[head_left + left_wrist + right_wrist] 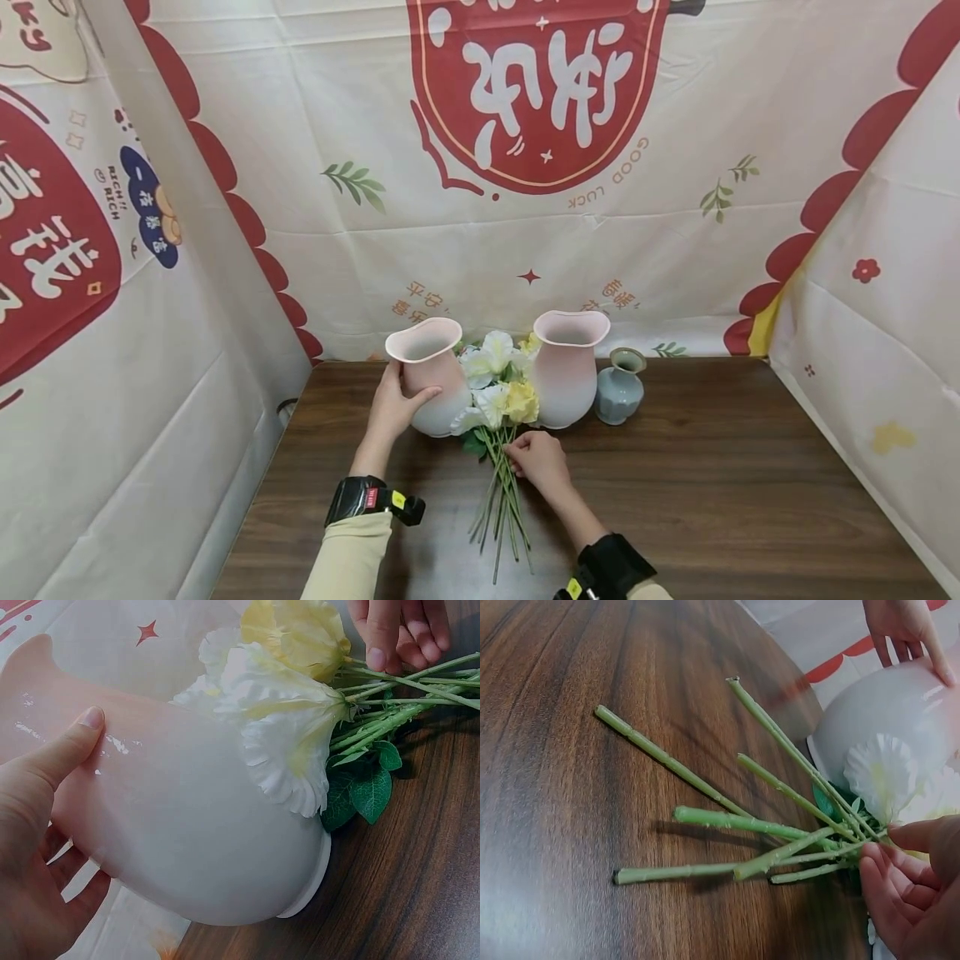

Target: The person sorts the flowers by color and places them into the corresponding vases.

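My left hand (392, 408) grips a pink-and-white vase (187, 802) with a wavy rim, thumb on its near side and fingers curled behind. The vase leans slightly in the left wrist view. Beside it lies a bunch of artificial flowers, with white blooms (281, 720) and yellow blooms (521, 402) against the vase. Their green stems (705, 819) fan out toward the front of the table. My right hand (540, 460) pinches at the stems just below the blooms, thumb and forefinger meeting there in the right wrist view. A few green leaves (360, 791) show under the flowers.
A second pink-and-white vase (566, 375) stands right of the blooms, with a small blue-grey vase (619, 392) next to it. All rest near the back edge of the dark wooden table (720, 492). Printed cloth (465, 242) hangs behind and on both sides.
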Motion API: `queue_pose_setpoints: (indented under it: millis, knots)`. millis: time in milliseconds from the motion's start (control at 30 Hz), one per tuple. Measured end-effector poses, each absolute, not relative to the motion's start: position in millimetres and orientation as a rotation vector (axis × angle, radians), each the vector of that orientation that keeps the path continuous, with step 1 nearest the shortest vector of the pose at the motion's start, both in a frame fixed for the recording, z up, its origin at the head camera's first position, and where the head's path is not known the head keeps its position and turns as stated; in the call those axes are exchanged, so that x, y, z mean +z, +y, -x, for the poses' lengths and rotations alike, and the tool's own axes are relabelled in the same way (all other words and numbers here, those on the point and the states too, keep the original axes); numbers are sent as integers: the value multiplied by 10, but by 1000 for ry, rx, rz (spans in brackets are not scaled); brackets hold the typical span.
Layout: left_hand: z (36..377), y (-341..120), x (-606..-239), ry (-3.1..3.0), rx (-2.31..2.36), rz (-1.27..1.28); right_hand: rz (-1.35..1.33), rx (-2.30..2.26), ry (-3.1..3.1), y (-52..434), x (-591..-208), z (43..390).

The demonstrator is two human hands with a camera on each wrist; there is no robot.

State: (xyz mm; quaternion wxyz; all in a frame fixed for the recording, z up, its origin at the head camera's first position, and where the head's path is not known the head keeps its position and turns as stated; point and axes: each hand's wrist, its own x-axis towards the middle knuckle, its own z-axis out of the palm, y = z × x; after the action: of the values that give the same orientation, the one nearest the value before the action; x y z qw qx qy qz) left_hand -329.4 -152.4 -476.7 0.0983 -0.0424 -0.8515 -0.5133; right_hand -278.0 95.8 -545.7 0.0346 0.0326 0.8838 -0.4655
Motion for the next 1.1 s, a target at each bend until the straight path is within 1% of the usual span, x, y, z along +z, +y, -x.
queue_pose_setpoints:
  millis: [200,467,600,867,1100]
  knots:
    - [3283,-1517,-4788,-2511,-1511,120,-116,-1133,2880,894,-5465,2791]
    - [3248,-1499,-4811,-2495,-1511,125,-109,-1164,2867,898,-5524,2794]
    - [3238,-1488,-4825,-2496,-1509,117,-117,-1285,2817,920,-5541,2776]
    - [3296,-1507,-4842,-2492,-1508,125,-188,-1790,2478,887,-5539,2797]
    - [3343,-1521,-4843,-2503,-1512,135,-205,-2005,2271,839,-5500,2776]
